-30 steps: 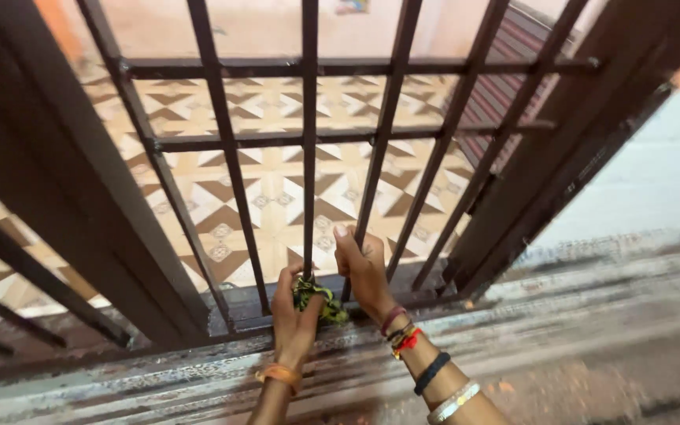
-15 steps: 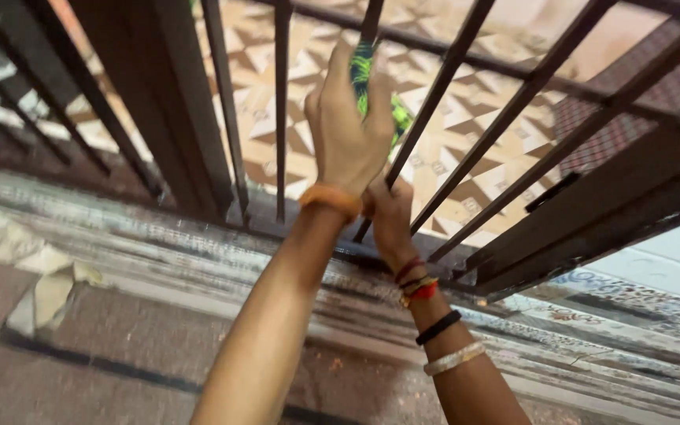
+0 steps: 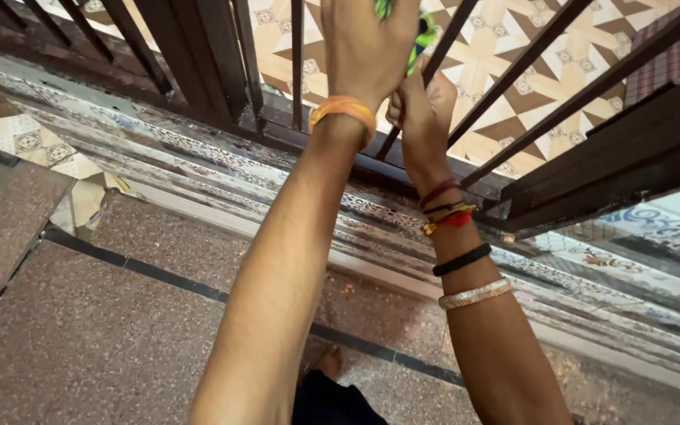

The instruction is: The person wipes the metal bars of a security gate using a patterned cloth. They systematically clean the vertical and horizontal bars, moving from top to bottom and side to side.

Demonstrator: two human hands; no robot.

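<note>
step: wiping a gate bar, judged | left hand clamped on green cloth, far, top edge | right hand just below, gripping bar | next: sliding the cloth along calls for steady grip

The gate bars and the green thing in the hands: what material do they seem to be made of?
Gate bars: likely metal, dark brown paint, thin, straight and rigid. Green thing above the left hand and right hand: probably cloth or cord, bright green with yellow; mostly hidden, so uncertain.
</note>
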